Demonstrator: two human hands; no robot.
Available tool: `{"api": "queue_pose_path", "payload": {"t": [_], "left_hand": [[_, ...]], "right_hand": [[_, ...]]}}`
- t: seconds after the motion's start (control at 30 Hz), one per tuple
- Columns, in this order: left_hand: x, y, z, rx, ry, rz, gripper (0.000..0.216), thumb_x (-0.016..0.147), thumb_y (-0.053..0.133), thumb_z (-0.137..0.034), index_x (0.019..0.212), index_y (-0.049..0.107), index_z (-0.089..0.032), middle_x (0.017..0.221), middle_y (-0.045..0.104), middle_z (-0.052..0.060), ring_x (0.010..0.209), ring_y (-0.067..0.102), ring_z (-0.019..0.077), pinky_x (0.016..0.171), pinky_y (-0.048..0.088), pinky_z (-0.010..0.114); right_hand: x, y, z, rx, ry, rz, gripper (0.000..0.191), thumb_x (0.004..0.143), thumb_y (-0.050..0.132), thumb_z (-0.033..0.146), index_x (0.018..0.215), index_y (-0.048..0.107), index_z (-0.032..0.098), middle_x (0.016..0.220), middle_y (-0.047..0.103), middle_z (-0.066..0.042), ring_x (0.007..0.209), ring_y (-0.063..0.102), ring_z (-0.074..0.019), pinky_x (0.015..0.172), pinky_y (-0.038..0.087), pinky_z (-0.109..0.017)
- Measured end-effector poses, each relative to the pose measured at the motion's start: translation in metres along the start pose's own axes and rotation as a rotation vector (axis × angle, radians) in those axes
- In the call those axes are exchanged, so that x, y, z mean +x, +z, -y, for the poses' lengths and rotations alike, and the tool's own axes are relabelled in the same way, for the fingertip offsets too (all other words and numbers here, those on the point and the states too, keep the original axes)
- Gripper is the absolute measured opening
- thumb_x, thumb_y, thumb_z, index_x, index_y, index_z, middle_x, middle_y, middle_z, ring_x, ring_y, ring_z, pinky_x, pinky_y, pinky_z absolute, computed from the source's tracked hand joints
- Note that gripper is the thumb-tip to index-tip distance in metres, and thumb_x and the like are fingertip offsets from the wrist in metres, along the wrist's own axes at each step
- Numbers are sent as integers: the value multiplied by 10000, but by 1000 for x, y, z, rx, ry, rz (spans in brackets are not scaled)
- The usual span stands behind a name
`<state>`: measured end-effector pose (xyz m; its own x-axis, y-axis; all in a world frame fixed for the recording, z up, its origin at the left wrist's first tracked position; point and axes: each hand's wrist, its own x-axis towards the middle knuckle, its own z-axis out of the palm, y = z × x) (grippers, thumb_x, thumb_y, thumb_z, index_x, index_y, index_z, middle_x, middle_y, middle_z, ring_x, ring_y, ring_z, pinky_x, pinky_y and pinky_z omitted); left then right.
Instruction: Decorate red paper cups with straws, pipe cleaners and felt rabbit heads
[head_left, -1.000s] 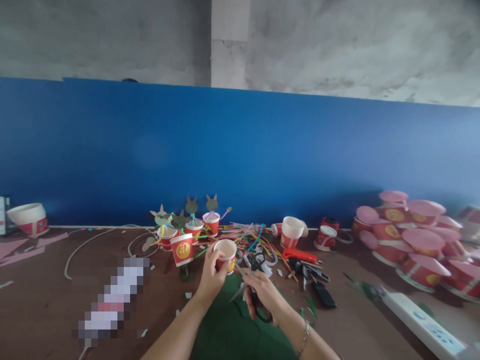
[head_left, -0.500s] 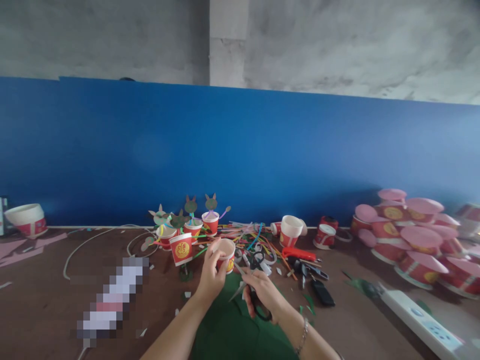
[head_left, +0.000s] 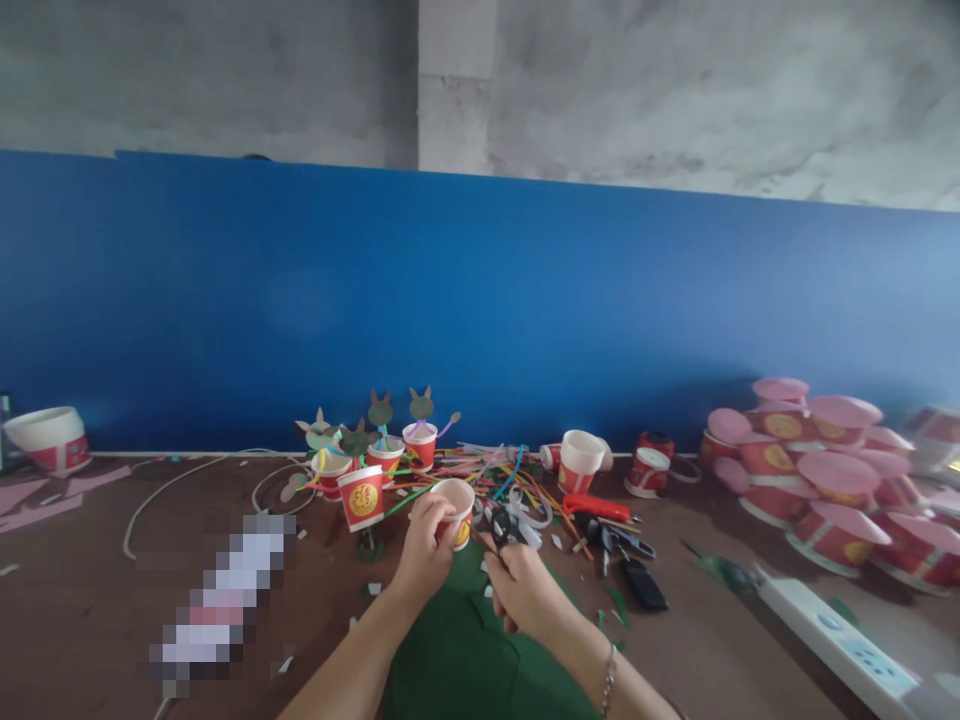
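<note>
My left hand point(head_left: 427, 540) is closed around a red and white paper cup point(head_left: 463, 530), which stands upright with its open mouth up. To the right of the cup, my right hand point(head_left: 525, 585) is closed on scissors point(head_left: 504, 525). Their black handles show beyond the fingers, while most of the blades is hidden. Beneath both hands lies dark green paper point(head_left: 457, 650). Just left of the cup is another red cup with a gold emblem point(head_left: 361, 498).
Behind the hands are cups with paper animal figures point(head_left: 380, 412) and coloured strips point(head_left: 487, 460). Right of them are white cups point(head_left: 581, 460), a red-handled tool point(head_left: 600, 507) and keys point(head_left: 606, 540). Pink-topped cups point(head_left: 840, 480) and a power strip point(head_left: 832, 640) sit farther right.
The scissors have turned in my right hand: the opened blades no longer show, and the black handles now point away from me. My left hand still holds the cup.
</note>
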<state>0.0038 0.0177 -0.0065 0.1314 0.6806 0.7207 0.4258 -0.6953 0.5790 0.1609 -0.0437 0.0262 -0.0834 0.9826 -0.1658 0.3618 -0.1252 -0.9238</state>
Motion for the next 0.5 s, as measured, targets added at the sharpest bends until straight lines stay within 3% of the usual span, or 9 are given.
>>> {"api": "queue_pose_path", "payload": {"t": [0.17, 0.23, 0.33, 0.43, 0.5], "left_hand": [[1, 0, -1, -22, 18, -22, 75, 829, 482, -167, 827, 556, -183, 873, 559, 72, 886, 562, 208, 803, 477, 349], [1, 0, -2, -25, 16, -30, 78, 832, 483, -167, 816, 557, -184, 866, 558, 71, 879, 563, 206, 794, 477, 340], [1, 0, -2, -16, 21, -21, 83, 831, 481, -175, 800, 558, -184, 855, 560, 70, 878, 561, 209, 799, 472, 346], [2, 1, -2, 3, 17, 3, 85, 828, 483, -200, 794, 559, -181, 851, 561, 69, 875, 558, 215, 794, 471, 360], [1, 0, -2, 9, 11, 8, 84, 824, 488, -216, 795, 558, -181, 850, 562, 68, 866, 558, 217, 781, 476, 363]], "right_hand": [[0, -11, 14, 646, 220, 248, 245, 805, 497, 301, 952, 572, 121, 388, 434, 92, 262, 370, -52, 298, 264, -149], [1, -13, 16, 764, 265, 270, 247, 804, 507, 283, 982, 563, 120, 405, 413, 105, 273, 343, -36, 308, 260, -138], [1, -9, 12, 520, 162, 219, 252, 820, 464, 306, 962, 566, 125, 380, 463, 75, 262, 417, -78, 287, 281, -158], [1, 1, 2, 92, 46, 67, 231, 813, 469, 353, 767, 566, 148, 354, 483, 47, 235, 435, -95, 259, 274, -166], [-1, 5, -2, -48, -16, -25, 237, 798, 502, 365, 679, 537, 163, 359, 479, 49, 228, 413, -71, 260, 265, -156]]}}
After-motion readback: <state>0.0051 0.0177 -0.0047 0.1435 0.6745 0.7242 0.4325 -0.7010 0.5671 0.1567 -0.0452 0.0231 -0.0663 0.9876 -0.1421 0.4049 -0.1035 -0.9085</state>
